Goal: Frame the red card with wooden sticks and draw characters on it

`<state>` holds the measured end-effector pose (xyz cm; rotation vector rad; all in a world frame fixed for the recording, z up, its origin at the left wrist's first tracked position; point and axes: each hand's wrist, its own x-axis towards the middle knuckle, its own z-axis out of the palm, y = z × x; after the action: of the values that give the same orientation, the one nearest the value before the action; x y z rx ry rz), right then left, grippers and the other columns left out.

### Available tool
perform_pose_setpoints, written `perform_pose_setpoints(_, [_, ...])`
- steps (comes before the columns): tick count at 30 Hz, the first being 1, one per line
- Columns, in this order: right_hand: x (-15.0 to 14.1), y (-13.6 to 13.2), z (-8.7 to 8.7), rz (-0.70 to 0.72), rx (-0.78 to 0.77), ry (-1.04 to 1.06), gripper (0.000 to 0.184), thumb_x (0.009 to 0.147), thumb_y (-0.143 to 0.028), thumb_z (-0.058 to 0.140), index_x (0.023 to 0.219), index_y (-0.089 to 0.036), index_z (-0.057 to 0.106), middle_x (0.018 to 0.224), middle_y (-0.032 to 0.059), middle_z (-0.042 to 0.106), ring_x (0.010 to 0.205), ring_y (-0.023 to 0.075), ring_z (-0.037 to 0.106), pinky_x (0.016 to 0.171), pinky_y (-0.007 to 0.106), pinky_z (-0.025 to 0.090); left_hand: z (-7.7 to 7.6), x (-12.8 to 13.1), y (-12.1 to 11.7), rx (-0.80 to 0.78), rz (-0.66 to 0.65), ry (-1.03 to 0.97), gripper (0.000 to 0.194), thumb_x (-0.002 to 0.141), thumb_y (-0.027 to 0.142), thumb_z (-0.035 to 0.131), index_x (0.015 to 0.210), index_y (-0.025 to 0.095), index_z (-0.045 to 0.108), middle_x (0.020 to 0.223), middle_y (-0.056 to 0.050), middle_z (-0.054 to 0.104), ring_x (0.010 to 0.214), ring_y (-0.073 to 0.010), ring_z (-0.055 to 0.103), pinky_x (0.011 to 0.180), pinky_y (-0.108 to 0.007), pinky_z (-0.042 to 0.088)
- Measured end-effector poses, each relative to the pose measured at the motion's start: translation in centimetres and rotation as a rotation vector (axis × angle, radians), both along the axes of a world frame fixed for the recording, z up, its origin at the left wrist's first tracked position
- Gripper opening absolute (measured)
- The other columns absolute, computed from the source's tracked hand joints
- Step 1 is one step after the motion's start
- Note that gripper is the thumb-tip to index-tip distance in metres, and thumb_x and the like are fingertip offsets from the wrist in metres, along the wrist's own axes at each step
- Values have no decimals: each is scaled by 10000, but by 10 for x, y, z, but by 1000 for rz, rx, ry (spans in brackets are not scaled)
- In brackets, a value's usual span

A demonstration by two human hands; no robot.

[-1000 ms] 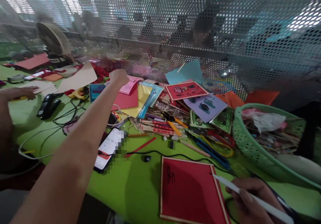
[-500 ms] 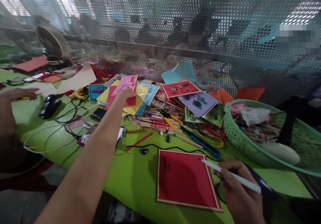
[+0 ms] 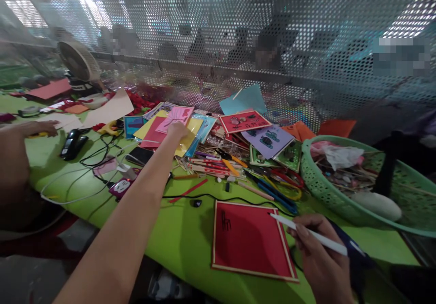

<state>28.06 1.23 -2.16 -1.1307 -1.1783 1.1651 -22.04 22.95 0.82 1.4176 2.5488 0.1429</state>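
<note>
My left arm stretches far across the green table [image 3: 177,245]. My left hand [image 3: 177,130] rests closed on a stack of coloured paper sheets [image 3: 160,129], with a pink sheet [image 3: 177,114] just beyond the knuckles; its fingers are hidden from me. My right hand [image 3: 320,258] sits at the lower right, gripping a white pen [image 3: 308,232] whose tip points at the right edge of a red card [image 3: 250,240]. The red card has a pale border and a small black mark near its top left.
A green basket [image 3: 327,195] of scraps stands at the right. Sticks, pens and decorated cards [image 3: 250,122] are piled mid-table. A black cable [image 3: 211,198], a stapler [image 3: 73,142] and another person's hand [image 3: 37,127] lie at left. A perforated metal screen [image 3: 238,36] closes off the back.
My left hand has drawn back from the far pile and come down onto the coloured sheets. The pink sheet now lies on the stack. My right hand with the pen has shifted slightly left.
</note>
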Motion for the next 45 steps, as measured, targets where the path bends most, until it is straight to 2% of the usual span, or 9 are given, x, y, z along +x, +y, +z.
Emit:
perform_pose_setpoints(5, [0, 0, -1, 4, 19, -19, 234, 818, -409, 800, 863, -214, 678, 761, 8, 599, 666, 149, 506, 538, 241, 386, 7, 1, -11, -115, 46, 29, 410, 976, 395, 648, 1316, 170, 600, 1307, -110, 629, 1118, -244, 651, 933, -464, 581])
perform_pose_setpoints(12, [-4, 0, 2, 7, 37, 5, 229, 818, -405, 805, 843, -214, 680, 747, 1, 587, 640, 135, 492, 527, 239, 378, -3, 25, -19, 17, 28, 99, 417, 977, 397, 644, 1323, 170, 596, 1322, -114, 622, 1131, -248, 646, 946, -475, 576])
perform_pose_setpoints(15, [-4, -1, 4, 0, 45, -9, 238, 813, -415, 808, 843, -214, 684, 746, 4, 588, 648, 140, 492, 526, 239, 377, -4, 33, -20, 103, -46, 80, 417, 978, 398, 643, 1324, 170, 595, 1320, -114, 623, 1129, -248, 647, 944, -475, 577])
perform_pose_setpoints(21, [-6, -1, 9, 6, 44, -33, 250, 810, -426, 805, 835, -206, 689, 727, 11, 584, 631, 149, 482, 519, 255, 372, 1, 47, -17, 256, -294, -12, 402, 979, 390, 643, 1322, 184, 600, 1335, -112, 617, 1144, -247, 642, 954, -468, 573])
perform_pose_setpoints(28, [-5, 4, 3, 13, 38, -23, 257, 811, -428, 817, 838, -206, 690, 735, 5, 602, 643, 137, 501, 547, 239, 387, 9, 62, -5, 332, -401, -54, 415, 979, 392, 642, 1331, 177, 594, 1344, -115, 614, 1149, -253, 640, 961, -480, 571])
perform_pose_setpoints(33, [-4, 4, 3, 0, 7, -52, 300, 791, -472, 825, 812, -209, 683, 696, 6, 610, 614, 149, 494, 527, 250, 372, 16, 66, 2, 357, -372, 9, 427, 978, 392, 643, 1346, 184, 587, 1374, -120, 597, 1183, -262, 626, 986, -497, 557])
perform_pose_setpoints(38, [-5, 5, 4, -11, 18, -50, 309, 780, -474, 832, 814, -200, 693, 684, 9, 597, 610, 152, 492, 520, 246, 374, 21, 75, 3, 314, -322, 71, 415, 979, 400, 641, 1325, 174, 598, 1326, -114, 623, 1147, -252, 642, 964, -486, 567])
perform_pose_setpoints(42, [-5, 5, 3, -1, 34, -54, 299, 790, -469, 818, 807, -199, 689, 687, 3, 584, 592, 142, 470, 514, 241, 373, 27, 79, -4, 320, -274, 125, 408, 974, 417, 646, 1300, 172, 611, 1310, -106, 632, 1145, -249, 642, 974, -488, 558])
perform_pose_setpoints(45, [-5, 4, 2, 15, 53, -60, 262, 829, -443, 787, 829, -201, 688, 709, 3, 582, 612, 139, 464, 531, 240, 371, 36, 75, -15, 383, -224, 169, 416, 1007, 427, 570, 1342, 182, 601, 1275, -125, 660, 1180, -284, 633, 1009, -500, 513])
